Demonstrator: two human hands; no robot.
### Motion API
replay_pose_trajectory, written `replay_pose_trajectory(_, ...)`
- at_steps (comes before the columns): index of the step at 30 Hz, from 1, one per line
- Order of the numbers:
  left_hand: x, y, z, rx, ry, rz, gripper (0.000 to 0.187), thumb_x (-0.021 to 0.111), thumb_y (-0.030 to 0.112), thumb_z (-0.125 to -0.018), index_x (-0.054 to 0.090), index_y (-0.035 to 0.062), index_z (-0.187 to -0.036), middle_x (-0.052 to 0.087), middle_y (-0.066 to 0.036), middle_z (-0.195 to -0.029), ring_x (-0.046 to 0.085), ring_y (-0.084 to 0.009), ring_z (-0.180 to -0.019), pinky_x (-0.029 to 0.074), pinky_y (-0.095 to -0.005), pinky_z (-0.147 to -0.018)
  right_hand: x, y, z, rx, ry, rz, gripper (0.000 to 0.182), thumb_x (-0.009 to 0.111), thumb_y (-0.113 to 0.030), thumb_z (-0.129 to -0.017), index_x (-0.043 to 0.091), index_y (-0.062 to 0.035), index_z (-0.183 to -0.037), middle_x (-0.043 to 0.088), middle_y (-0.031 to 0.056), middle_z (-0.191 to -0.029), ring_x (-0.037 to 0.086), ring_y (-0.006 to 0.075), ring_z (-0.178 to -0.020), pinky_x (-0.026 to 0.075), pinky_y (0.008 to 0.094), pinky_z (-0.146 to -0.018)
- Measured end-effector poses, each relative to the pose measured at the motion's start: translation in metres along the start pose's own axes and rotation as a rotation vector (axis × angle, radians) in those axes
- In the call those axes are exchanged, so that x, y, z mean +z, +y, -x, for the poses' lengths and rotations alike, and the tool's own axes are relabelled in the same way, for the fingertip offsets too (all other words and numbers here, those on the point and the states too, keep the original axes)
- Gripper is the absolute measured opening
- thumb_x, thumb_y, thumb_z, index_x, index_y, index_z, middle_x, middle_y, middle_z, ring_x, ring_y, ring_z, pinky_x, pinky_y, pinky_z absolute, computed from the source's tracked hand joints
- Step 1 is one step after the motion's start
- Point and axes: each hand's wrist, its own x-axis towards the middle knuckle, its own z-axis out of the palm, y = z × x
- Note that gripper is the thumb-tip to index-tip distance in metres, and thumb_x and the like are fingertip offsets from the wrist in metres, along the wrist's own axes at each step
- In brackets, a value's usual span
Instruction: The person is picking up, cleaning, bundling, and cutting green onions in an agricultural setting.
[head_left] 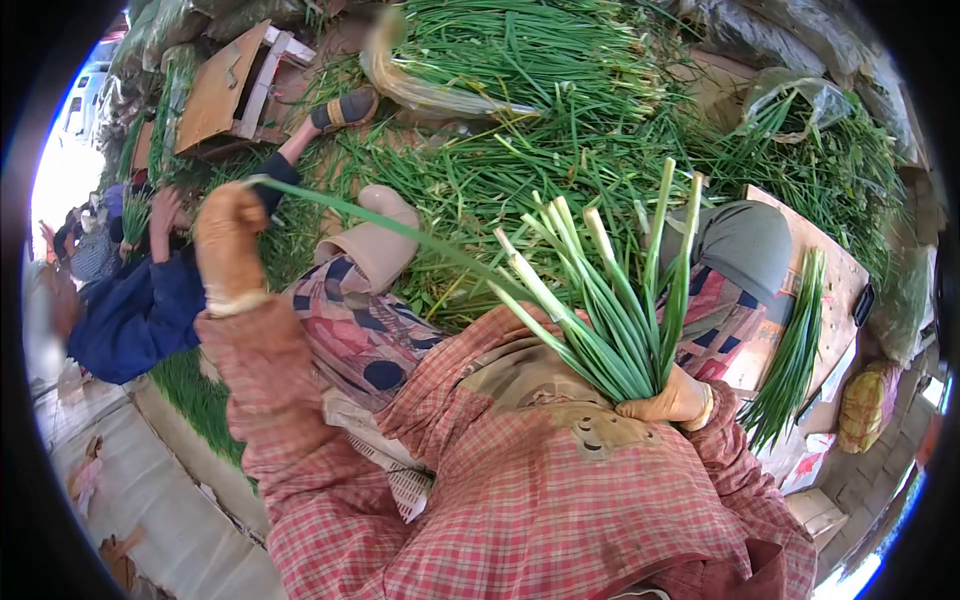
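My left hand (pixel 231 240), in a tan glove, is raised at the left with its fingers closed on the end of a long green onion leaf (pixel 385 218). The leaf stretches across toward the bunch of green onions (pixel 620 315) in front of my lap. My right hand (pixel 680 398), also gloved, is wrapped round the lower green part of that bunch, whose pale white ends point up and away from me. Where the leaf meets the bunch, I cannot make out whether it belongs to it.
Green onions (pixel 530 50) lie heaped ahead, with loose leaves around them. Another bunch (pixel 795 350) rests on a wooden board (pixel 835 265) at the right. A wooden stool (pixel 225 90) lies tipped at the upper left. A co-worker's blue sleeve (pixel 135 315) is close by my left arm.
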Motion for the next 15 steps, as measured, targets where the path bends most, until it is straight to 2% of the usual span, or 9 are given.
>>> replay_pose_trajectory(2,-0.069,-0.045,-0.028,-0.246,0.231,-0.340,0.023,0.058,0.020,-0.084,0.055,0.0034,-0.068,0.047,0.001,-0.055,0.040,-0.0100,-0.048,0.033,-0.0260,-0.046,-0.001,-0.003,0.003,0.058,0.011,-0.164,0.064,0.074,-0.007,-0.069,0.044,-0.0036,-0.125,0.052,0.0054,-0.119,0.046,0.0143,-0.106,0.038,0.0302,-0.090)
replay_pose_trajectory(3,-0.087,-0.057,-0.019,-0.017,0.068,-0.942,0.023,0.063,0.023,-0.079,0.059,0.0003,-0.073,0.056,-0.004,-0.060,0.050,-0.0132,-0.053,0.040,-0.0299,-0.050,-0.002,-0.004,0.004,0.082,0.020,-0.247,0.064,0.074,-0.007,-0.069,0.044,-0.0039,-0.126,0.052,0.0049,-0.119,0.046,0.0141,-0.106,0.038,0.0299,-0.090)
replay_pose_trajectory(5,-0.059,-0.059,0.017,-0.146,-0.203,-1.280,0.035,0.068,0.025,-0.074,0.061,0.0004,-0.098,0.064,-0.012,-0.089,0.060,-0.0202,-0.084,0.046,-0.0334,-0.073,-0.004,-0.001,0.006,0.096,0.036,-0.216,0.061,0.074,-0.007,-0.070,0.046,-0.0045,-0.124,0.054,0.0041,-0.116,0.047,0.0133,-0.103,0.039,0.0295,-0.088)
replay_pose_trajectory(7,0.016,-0.052,0.068,-0.308,-0.547,-0.530,0.061,0.073,0.018,-0.068,0.049,-0.0028,-0.120,0.057,-0.017,-0.112,0.054,-0.0264,-0.104,0.042,-0.0339,-0.089,-0.004,0.003,0.005,0.086,0.049,-0.226,0.059,0.074,-0.006,-0.070,0.047,-0.0046,-0.123,0.055,0.0039,-0.114,0.048,0.0130,-0.102,0.040,0.0292,-0.087)
replay_pose_trajectory(9,0.090,-0.059,0.124,-0.641,-0.717,0.349,0.095,0.076,0.019,-0.065,0.018,0.0020,-0.139,0.031,-0.015,-0.138,0.032,-0.0265,-0.127,0.028,-0.0383,-0.104,-0.003,-0.006,0.000,0.207,0.054,-0.259,0.054,0.072,-0.007,-0.073,0.049,-0.0043,-0.121,0.056,0.0045,-0.112,0.050,0.0130,-0.098,0.041,0.0285,-0.086)
replay_pose_trajectory(10,0.137,-0.044,0.135,-0.531,-0.825,0.721,0.102,0.077,0.027,-0.067,0.010,0.0059,-0.141,0.031,-0.012,-0.139,0.033,-0.0247,-0.127,0.028,-0.0400,-0.104,-0.004,-0.016,-0.003,0.341,0.042,-0.300,0.053,0.072,-0.008,-0.073,0.050,-0.0040,-0.121,0.056,0.0047,-0.112,0.050,0.0132,-0.097,0.041,0.0285,-0.085)
replay_pose_trajectory(12,0.191,-0.035,0.148,-0.886,-0.596,1.013,0.105,0.078,0.039,-0.064,0.012,0.0133,-0.141,0.033,-0.007,-0.138,0.036,-0.0264,-0.125,0.037,-0.0385,-0.100,-0.002,-0.017,-0.010,0.338,0.019,-0.237,0.065,0.070,-0.013,-0.075,0.038,-0.0035,-0.130,0.056,0.0091,-0.114,0.054,0.0157,-0.095,0.043,0.0295,-0.083)
replay_pose_trajectory(13,0.211,-0.039,0.145,-0.620,-0.700,1.154,0.103,0.078,0.038,-0.064,0.014,0.0154,-0.141,0.033,-0.011,-0.138,0.043,-0.0284,-0.119,0.041,-0.0396,-0.096,0.003,-0.007,-0.012,0.234,0.108,-0.085,0.070,0.070,-0.015,-0.075,0.030,-0.0037,-0.133,0.055,0.0106,-0.115,0.055,0.0172,-0.096,0.044,0.0299,-0.083)
replay_pose_trajectory(15,0.226,-0.020,0.134,-0.627,-0.581,1.196,0.105,0.081,0.034,-0.061,0.015,0.0157,-0.140,0.037,-0.020,-0.133,0.051,-0.0293,-0.110,0.045,-0.0422,-0.091,0.011,0.005,-0.021,0.013,0.272,0.225,0.083,0.068,-0.019,-0.076,0.016,-0.0042,-0.138,0.053,0.0138,-0.118,0.057,0.0201,-0.098,0.044,0.0307,-0.083)
